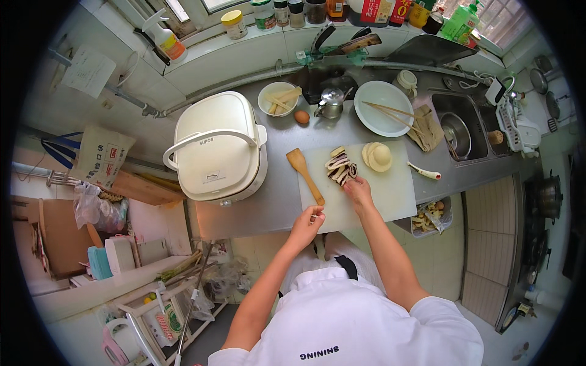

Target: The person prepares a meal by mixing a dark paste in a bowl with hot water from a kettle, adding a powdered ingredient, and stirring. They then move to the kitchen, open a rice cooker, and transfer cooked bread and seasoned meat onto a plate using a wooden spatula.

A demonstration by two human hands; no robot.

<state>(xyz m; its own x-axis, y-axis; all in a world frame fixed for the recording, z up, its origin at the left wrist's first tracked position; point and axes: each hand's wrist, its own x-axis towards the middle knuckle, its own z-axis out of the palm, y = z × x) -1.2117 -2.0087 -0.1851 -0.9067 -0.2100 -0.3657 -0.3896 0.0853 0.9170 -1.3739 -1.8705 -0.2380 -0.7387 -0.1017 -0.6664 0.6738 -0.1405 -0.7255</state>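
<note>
My right hand [359, 192] has its fingertips at the near end of a group of dark-and-cream swirled slices [339, 167], apparently bread or roll, and pinches the nearest one. These lie on a white cutting board [384, 201]. My left hand [309, 224] is at the board's front left edge, fingers curled, just below the handle end of a wooden spatula [304, 174]; whether anything is between the fingers is unclear. Pale round dough-like pieces [378, 157] lie stacked to the right of the slices. A knife with a light handle [425, 170] lies beyond the board's right edge.
A Supor rice cooker [215, 146] stands left of the board. Behind are a bowl of pale strips [278, 99], an egg [301, 117], a metal pot [330, 103], and a plate [382, 110] with chopsticks. A cloth [426, 128] and sink [458, 128] are right; a scrap bin [430, 217] hangs below.
</note>
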